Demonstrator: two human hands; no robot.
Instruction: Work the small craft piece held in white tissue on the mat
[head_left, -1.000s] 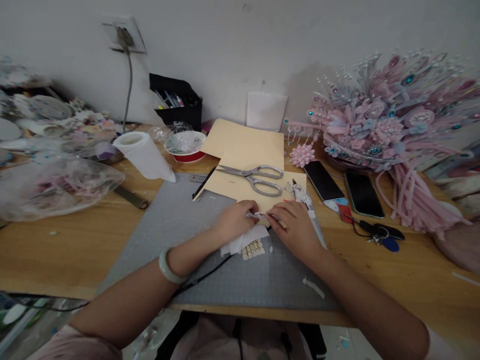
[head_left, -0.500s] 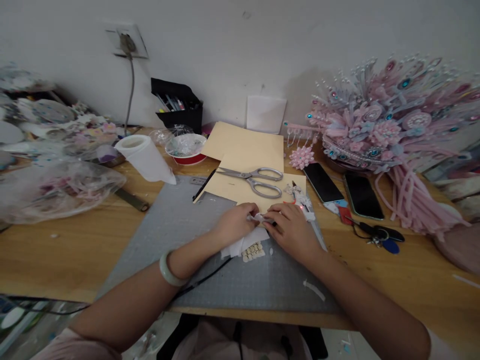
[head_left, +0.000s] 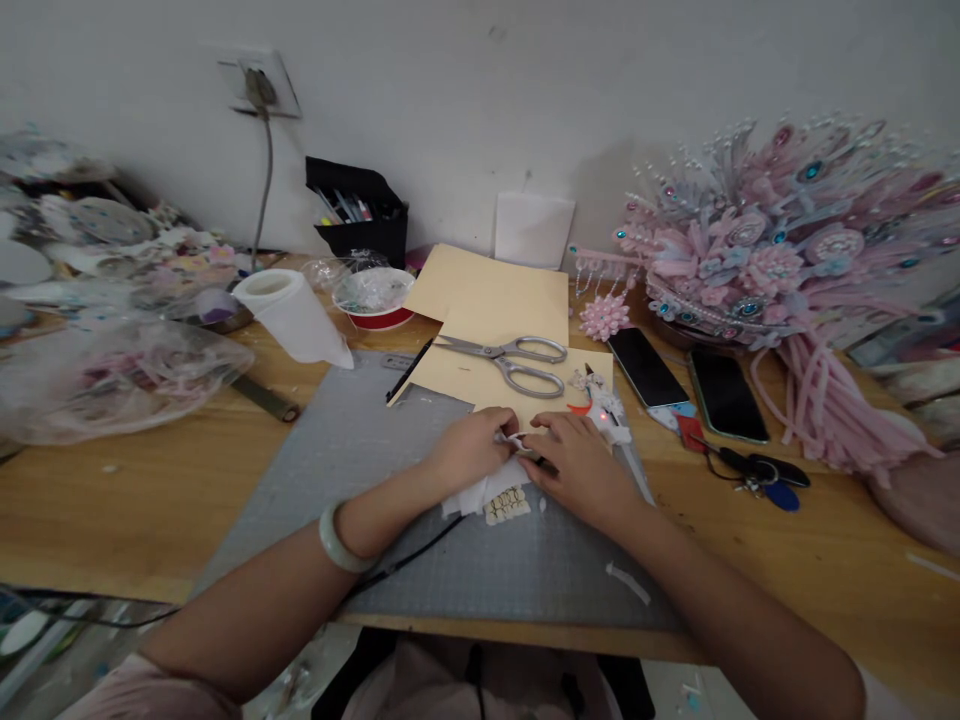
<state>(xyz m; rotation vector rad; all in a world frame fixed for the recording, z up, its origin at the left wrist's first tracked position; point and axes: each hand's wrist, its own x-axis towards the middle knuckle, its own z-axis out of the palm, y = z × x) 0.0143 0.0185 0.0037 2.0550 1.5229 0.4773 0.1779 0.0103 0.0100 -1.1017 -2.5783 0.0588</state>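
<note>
My left hand [head_left: 471, 452] is closed, pinching a small white piece [head_left: 517, 440] between thumb and fingertips. It looks like folded fabric or paper, mostly covered by my fingers. From the other side my right hand [head_left: 581, 468] has its bent fingers and thumb at the same piece; their exact contact is partly hidden. Just below lie white sheets [head_left: 472, 497] and a cream scrap with dark looped marks [head_left: 507, 505], on the grey cutting mat [head_left: 360, 430]. Past my right hand are a glue gun [head_left: 604, 412] with an orange part and a lit red light.
Large silver scissors [head_left: 517, 352] rest on yellow card sheets [head_left: 502, 285]. Two phones [head_left: 649, 368] and keys [head_left: 757, 468] lie to the right, before a pink beaded headdress [head_left: 750, 240]. At left stand a white roll [head_left: 289, 315], a red-rimmed bowl [head_left: 373, 297] and a plastic bag [head_left: 120, 375].
My right hand's fingers have shifted slightly left and spread a little around the white piece. My left hand stays almost in place. The view has moved very slightly.
</note>
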